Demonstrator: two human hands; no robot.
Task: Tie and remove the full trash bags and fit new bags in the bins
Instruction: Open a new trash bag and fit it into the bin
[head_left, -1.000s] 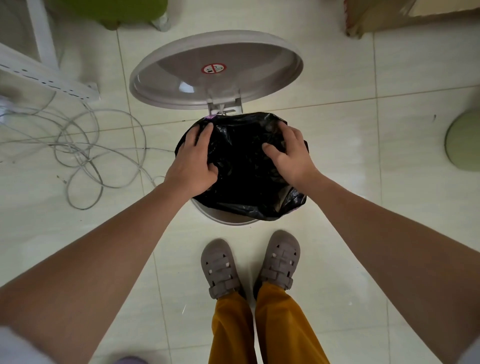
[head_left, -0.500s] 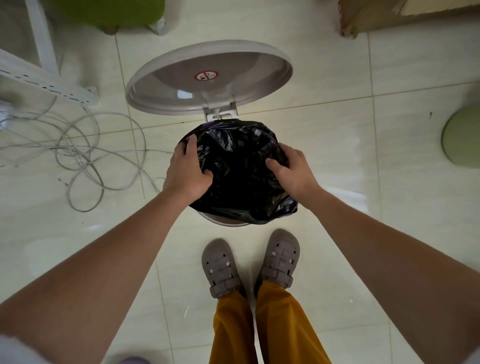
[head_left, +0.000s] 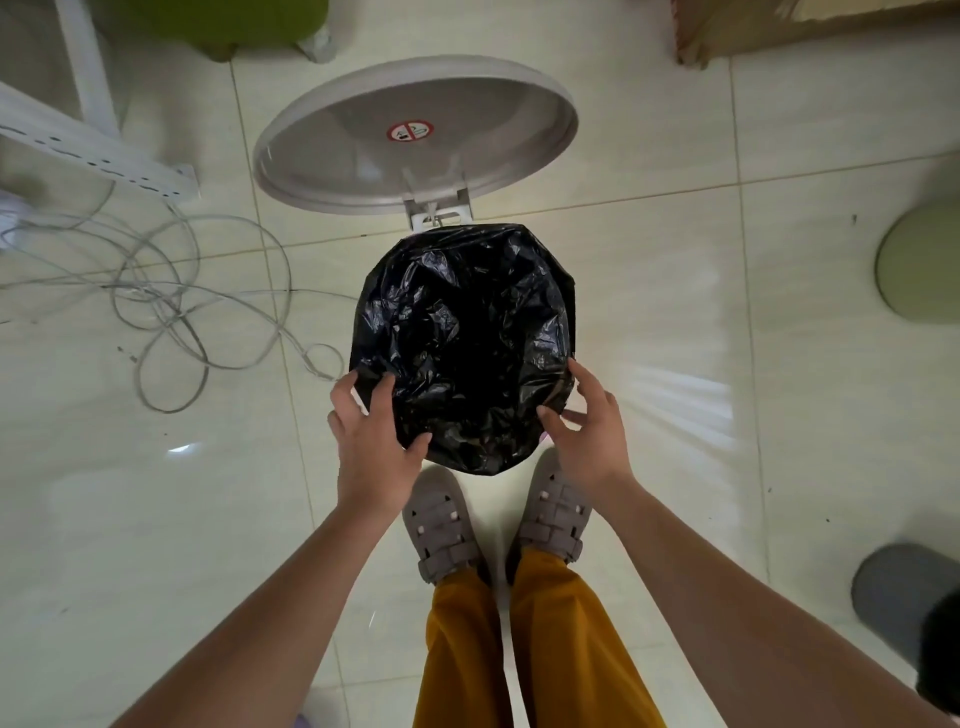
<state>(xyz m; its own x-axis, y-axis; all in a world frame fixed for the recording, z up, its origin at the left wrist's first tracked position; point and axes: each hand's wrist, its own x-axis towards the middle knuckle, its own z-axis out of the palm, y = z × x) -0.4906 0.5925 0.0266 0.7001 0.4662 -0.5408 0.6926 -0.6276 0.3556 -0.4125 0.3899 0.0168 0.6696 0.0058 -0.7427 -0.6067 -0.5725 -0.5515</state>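
A black trash bag lines the round bin and is stretched over its rim, with crinkled plastic filling the opening. The bin's grey lid stands open behind it, a red no-smoking sticker on its underside. My left hand presses on the bag's near left edge, fingers fairly straight and thumb lying on the plastic. At the near right edge, my right hand has spread fingers, just touching or just off the bag. A thin strip of bin rim shows there.
Loose grey cables coil on the tiled floor left of the bin, beside a white power strip. A green round stool sits at the right, a grey one lower right. My sandalled feet stand just before the bin.
Both hands have slid from the far and side parts of the rim down to its near edge. The bag now lies spread over the whole opening.
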